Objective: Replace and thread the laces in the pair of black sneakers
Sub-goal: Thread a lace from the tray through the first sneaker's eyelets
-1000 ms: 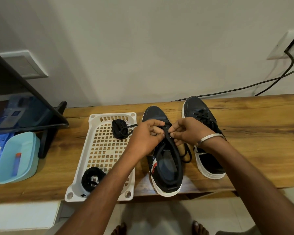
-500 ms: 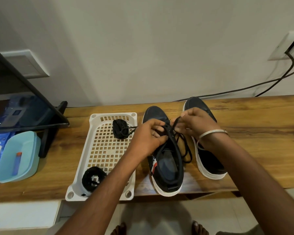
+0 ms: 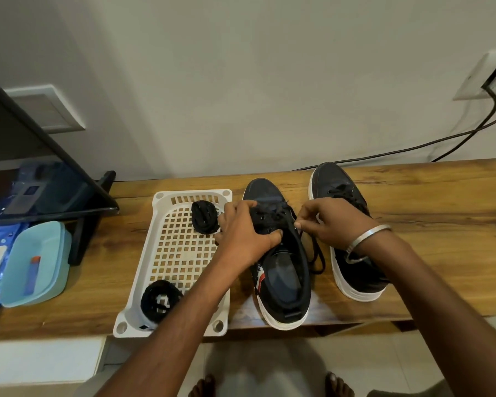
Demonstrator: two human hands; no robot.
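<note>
Pinching lace (image 3: 317, 253) in right hand (image 3: 331, 222) fingers (image 3: 299, 224); left hand (image 3: 245, 230) gripping sneaker (image 3: 284, 282).

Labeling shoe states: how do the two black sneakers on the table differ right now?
The left sneaker is gripped by the left hand, with the right hand pinching its lace; the right sneaker lies untouched. The left one's lace hangs loose; the right one's looks threaded. The left sits nearer the table front edge. Both are black, white-soled, toes toward the wall.

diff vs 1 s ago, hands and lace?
Right hand drew back right, off the left sneaker, pinching the lace. Left hand shifted to grip the sneaker's eyelet area. Right sneaker, basket and lace bundles unmoved.
</note>
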